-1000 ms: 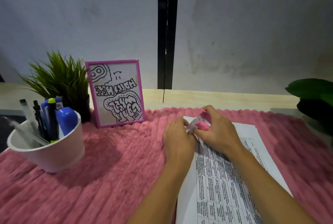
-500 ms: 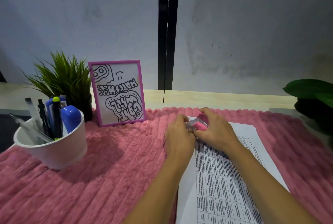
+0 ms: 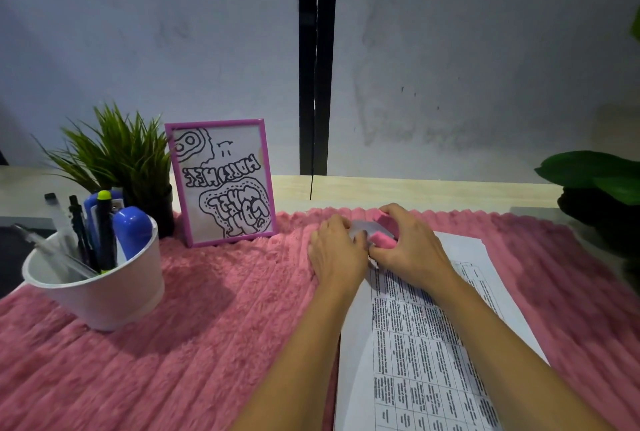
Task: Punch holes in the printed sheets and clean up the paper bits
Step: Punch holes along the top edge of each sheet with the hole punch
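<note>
Right hand [image 3: 408,243] curls fingers and thumb round the small pink hole punch [image 3: 382,240], which sits on the far left corner of the printed sheets [image 3: 433,344]. The left hand [image 3: 337,250] grips the punch's pale end from just outside that corner. Compared with a second ago, both hands have closed tighter and settled lower, while the punch has barely shifted along the sheets' far edge. A press on that corner therefore seems under way, and no paper bits show yet. Left of the sheets, the pink mat [image 3: 207,326] runs uncovered to the white cup [image 3: 100,295] and picture frame [image 3: 221,184], leaving sliding room. Right of the sheets stands a dark plant [image 3: 595,177].
</note>
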A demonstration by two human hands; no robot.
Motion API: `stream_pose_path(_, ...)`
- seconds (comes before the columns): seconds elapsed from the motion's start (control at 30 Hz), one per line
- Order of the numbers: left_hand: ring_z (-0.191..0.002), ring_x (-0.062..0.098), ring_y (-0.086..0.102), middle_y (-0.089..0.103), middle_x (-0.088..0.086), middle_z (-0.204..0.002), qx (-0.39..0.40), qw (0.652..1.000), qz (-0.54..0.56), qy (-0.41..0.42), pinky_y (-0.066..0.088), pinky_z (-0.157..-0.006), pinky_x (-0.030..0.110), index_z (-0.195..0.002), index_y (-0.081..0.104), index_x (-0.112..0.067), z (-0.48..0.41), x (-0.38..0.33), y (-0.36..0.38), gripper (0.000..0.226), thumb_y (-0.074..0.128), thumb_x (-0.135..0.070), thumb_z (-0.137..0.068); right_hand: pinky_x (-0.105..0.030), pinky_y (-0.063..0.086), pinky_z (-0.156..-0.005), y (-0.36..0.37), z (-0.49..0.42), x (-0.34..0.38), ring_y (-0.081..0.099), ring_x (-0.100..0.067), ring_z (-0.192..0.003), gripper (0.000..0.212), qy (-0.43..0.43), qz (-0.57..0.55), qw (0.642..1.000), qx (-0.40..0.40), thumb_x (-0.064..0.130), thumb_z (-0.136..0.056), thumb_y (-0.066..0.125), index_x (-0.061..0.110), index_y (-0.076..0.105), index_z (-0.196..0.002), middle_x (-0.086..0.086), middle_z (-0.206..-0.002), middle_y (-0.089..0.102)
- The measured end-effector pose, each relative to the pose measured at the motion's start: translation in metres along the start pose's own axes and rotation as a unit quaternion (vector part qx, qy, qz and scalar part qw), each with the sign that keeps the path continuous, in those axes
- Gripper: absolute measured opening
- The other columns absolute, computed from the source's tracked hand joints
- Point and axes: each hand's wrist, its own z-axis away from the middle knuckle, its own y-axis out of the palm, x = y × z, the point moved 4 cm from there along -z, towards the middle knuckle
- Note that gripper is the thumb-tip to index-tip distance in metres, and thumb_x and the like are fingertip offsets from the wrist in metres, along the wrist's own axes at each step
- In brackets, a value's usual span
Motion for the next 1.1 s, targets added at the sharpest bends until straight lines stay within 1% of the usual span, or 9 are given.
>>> stream_pose_path(0.1, -0.106, 0.019, 0.046, 0.055, -0.003, -0.109, -0.005, 1.000, 0.003, 0.028, 0.044, -0.092, 0.040, -0.106, 0.058, -0.022, 0.001, 0.000, -0.001, 0.022, 0.062, -0.037, -0.091, -0.024, 0.040, -0.059, -0.002, 0.000, 0.000, 0.056, -0.015, -0.081, 0.042, -0.007, -0.014, 1.000, -0.015, 0.035, -0.069, 0.065, 0.024, 0.052, -0.107, 0.008, -0.094, 0.060)
stream_pose_path(0.27, -0.084, 0.016, 0.063, 0.065, -0.002, -0.091, -0.005, 0.979, 0.196, 0.063, 0.057, -0.075, 0.034, -0.095, 0.059, -0.018, 0.008, -0.008, -0.011, 0.003, 0.058, -0.017, -0.096, -0.020, 0.038, -0.064, -0.007, 0.000, -0.001, 0.051, -0.016, -0.083, 0.048, -0.006, -0.027, 0.996, -0.083, 0.025, -0.073, 0.074, 0.021, 0.054, -0.116, 0.003, -0.096, 0.053)
stream_pose_path(0.4, -0.087, 0.010, 0.064, 0.066, -0.003, -0.094, 0.023, 0.970, 0.241, -0.004, 0.056, -0.079, 0.032, -0.112, 0.059, -0.012, 0.014, -0.001, -0.008, 0.022, 0.059, -0.027, -0.096, -0.039, 0.047, -0.079, -0.009, -0.001, -0.002, 0.055, -0.022, -0.083, 0.040, -0.014, -0.037, 0.996, -0.079, 0.028, -0.074, 0.074, 0.024, 0.054, -0.109, 0.003, -0.090, 0.057)
stream_pose_path(0.53, -0.066, 0.009, 0.058, 0.067, 0.007, -0.083, 0.066, 0.975, 0.210, 0.019, 0.043, -0.050, 0.010, -0.098, 0.063, -0.008, 0.012, -0.002, -0.008, 0.009, 0.057, -0.014, -0.096, -0.036, 0.049, -0.072, -0.005, 0.000, -0.003, 0.058, -0.023, -0.076, 0.040, -0.028, -0.049, 0.998, -0.041, 0.037, -0.072, 0.067, 0.026, 0.051, -0.106, 0.004, -0.084, 0.061)
stream_pose_path(0.6, -0.069, 0.014, 0.059, 0.067, 0.013, -0.086, 0.064, 0.969, 0.237, 0.023, 0.045, -0.056, 0.013, -0.095, 0.063, -0.005, 0.011, -0.006, -0.011, 0.012, 0.053, -0.011, -0.098, -0.031, 0.046, -0.066, -0.007, 0.000, -0.002, 0.056, -0.023, -0.076, 0.043, -0.032, -0.054, 0.997, -0.046, 0.038, -0.070, 0.064, 0.025, 0.050, -0.108, 0.003, -0.086, 0.059)
stream_pose_path(0.7, -0.092, 0.026, 0.068, 0.070, 0.012, -0.099, 0.091, 0.954, 0.284, 0.009, 0.056, -0.079, 0.036, -0.102, 0.062, -0.010, 0.011, -0.012, -0.010, 0.012, 0.053, -0.017, -0.099, -0.029, 0.045, -0.061, -0.011, 0.001, 0.001, 0.055, -0.022, -0.072, 0.041, -0.043, -0.067, 0.996, -0.052, 0.038, -0.070, 0.062, 0.023, 0.051, -0.106, 0.001, -0.083, 0.059)
stream_pose_path(0.87, -0.066, 0.013, 0.070, 0.072, 0.007, -0.086, 0.164, 0.947, 0.275, -0.012, 0.056, -0.054, 0.024, -0.096, 0.068, -0.015, 0.005, -0.010, -0.011, 0.009, 0.065, -0.010, -0.090, -0.026, 0.043, -0.064, -0.009, 0.001, 0.004, 0.057, -0.022, -0.077, 0.045, -0.054, -0.059, 0.996, -0.048, 0.036, -0.068, 0.061, 0.024, 0.050, -0.109, 0.003, -0.087, 0.061)
stream_pose_path(0.97, -0.071, 0.019, 0.070, 0.073, 0.016, -0.095, 0.182, 0.935, 0.302, -0.031, 0.058, -0.058, 0.028, -0.106, 0.068, -0.007, 0.008, -0.011, -0.010, 0.018, 0.060, -0.004, -0.091, -0.025, 0.042, -0.062, -0.008, 0.001, 0.006, 0.056, -0.018, -0.074, 0.043, -0.055, -0.048, 0.997, -0.027, 0.036, -0.068, 0.060, 0.022, 0.051, -0.108, 0.003, -0.084, 0.060)
stream_pose_path(1.1, -0.077, 0.015, 0.067, 0.069, 0.008, -0.098, 0.184, 0.925, 0.331, -0.022, 0.057, -0.062, 0.025, -0.117, 0.058, -0.011, 0.016, -0.024, -0.006, 0.019, 0.050, -0.011, -0.099, -0.029, 0.047, -0.073, -0.010, 0.002, 0.007, 0.059, -0.018, -0.085, 0.056, -0.056, -0.068, 0.995, -0.044, 0.042, -0.065, 0.051, 0.020, 0.052, -0.116, 0.002, -0.098, 0.064)
